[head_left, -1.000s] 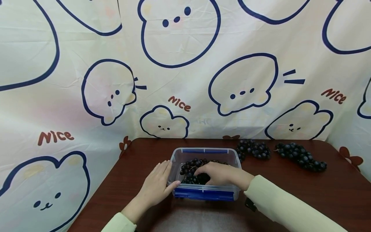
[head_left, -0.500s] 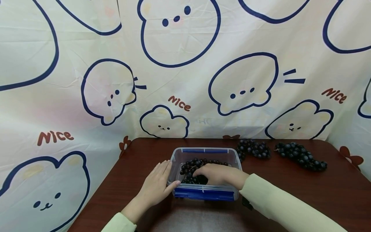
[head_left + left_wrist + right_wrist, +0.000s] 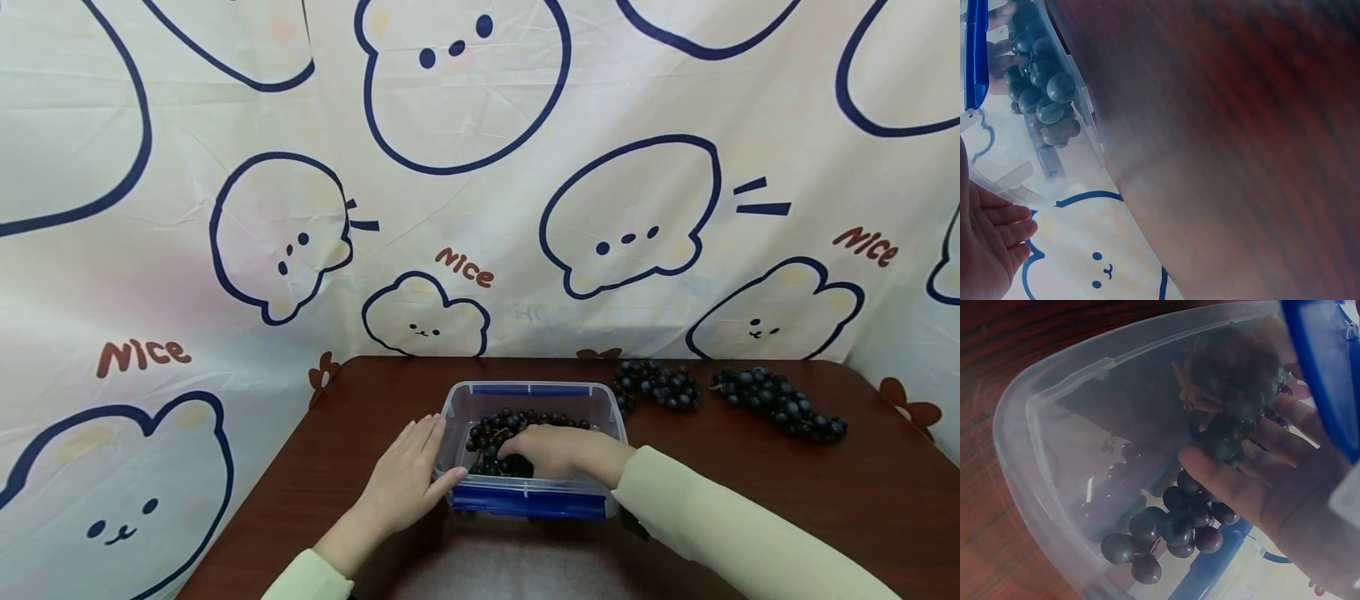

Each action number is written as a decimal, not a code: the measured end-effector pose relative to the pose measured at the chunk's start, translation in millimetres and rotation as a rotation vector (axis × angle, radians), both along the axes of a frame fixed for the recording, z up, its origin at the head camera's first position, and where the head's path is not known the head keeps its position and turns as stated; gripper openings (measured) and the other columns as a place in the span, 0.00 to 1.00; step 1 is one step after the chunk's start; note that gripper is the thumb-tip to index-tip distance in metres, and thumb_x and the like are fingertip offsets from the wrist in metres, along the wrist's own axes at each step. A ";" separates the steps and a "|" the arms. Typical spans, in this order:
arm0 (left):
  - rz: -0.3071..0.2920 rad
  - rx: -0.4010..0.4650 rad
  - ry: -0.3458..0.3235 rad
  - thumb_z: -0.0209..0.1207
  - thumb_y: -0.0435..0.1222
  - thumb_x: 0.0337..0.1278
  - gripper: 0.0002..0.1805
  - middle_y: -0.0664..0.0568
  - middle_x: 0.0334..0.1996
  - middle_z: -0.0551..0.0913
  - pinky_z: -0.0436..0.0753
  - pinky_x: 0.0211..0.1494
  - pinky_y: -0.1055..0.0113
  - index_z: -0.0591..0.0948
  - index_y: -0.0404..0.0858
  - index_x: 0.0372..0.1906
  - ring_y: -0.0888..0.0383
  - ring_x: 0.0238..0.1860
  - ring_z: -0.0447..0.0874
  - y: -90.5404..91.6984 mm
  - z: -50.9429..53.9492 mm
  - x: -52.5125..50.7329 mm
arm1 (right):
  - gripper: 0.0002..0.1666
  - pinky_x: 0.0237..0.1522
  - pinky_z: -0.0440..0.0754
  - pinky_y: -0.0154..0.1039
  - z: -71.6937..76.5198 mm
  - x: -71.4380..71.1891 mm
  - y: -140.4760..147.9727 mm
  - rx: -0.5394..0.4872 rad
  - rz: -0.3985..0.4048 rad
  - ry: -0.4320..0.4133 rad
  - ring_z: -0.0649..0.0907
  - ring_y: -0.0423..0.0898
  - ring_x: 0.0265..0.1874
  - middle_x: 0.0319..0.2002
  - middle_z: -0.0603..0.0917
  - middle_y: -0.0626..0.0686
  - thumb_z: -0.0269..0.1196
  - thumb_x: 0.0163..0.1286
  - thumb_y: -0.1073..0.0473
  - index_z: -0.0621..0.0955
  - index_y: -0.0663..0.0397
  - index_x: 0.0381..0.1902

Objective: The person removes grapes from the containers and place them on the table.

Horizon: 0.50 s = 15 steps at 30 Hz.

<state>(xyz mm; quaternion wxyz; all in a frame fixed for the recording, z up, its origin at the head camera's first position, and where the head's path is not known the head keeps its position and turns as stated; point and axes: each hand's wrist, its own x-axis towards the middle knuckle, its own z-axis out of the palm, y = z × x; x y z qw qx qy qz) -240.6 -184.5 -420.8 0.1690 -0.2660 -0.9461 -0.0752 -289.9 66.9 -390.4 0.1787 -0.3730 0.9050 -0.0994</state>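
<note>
The printed backdrop cloth (image 3: 498, 204) carries one readable word, "Nice", three times in reddish-brown, hand-drawn-style letters. One "Nice" (image 3: 144, 355) stands on the left part of the cloth, climbing slightly, above a large bear outline (image 3: 123, 500). A smaller "Nice" (image 3: 464, 268) sits on the far middle part, slanting down to the right — just above a small bear head (image 3: 426, 321). The third "Nice" (image 3: 866, 248) stands on the far right part, also sloping down. Faint marks (image 3: 531, 314) right of the middle word — perhaps letters — cannot be read.
</note>
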 end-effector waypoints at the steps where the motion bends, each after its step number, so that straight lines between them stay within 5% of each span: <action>1: -0.001 0.000 0.002 0.49 0.59 0.68 0.42 0.37 0.68 0.67 0.58 0.72 0.50 0.66 0.26 0.68 0.44 0.70 0.62 0.1 0.0 0.0 | 0.28 0.58 0.75 0.45 -0.2 0.2 -0.3 0.008 -0.006 0.000 0.75 0.45 0.60 0.60 0.78 0.46 0.67 0.65 0.60 0.77 0.44 0.63; 15: 0.002 0.009 0.004 0.49 0.58 0.68 0.42 0.36 0.67 0.67 0.59 0.71 0.50 0.66 0.26 0.68 0.44 0.69 0.62 0.1 -1.3 -0.7 | 0.26 0.57 0.75 0.44 -5.6 -0.9 -9.5 0.100 -0.032 0.068 0.75 0.45 0.60 0.59 0.78 0.46 0.65 0.66 0.64 0.78 0.45 0.62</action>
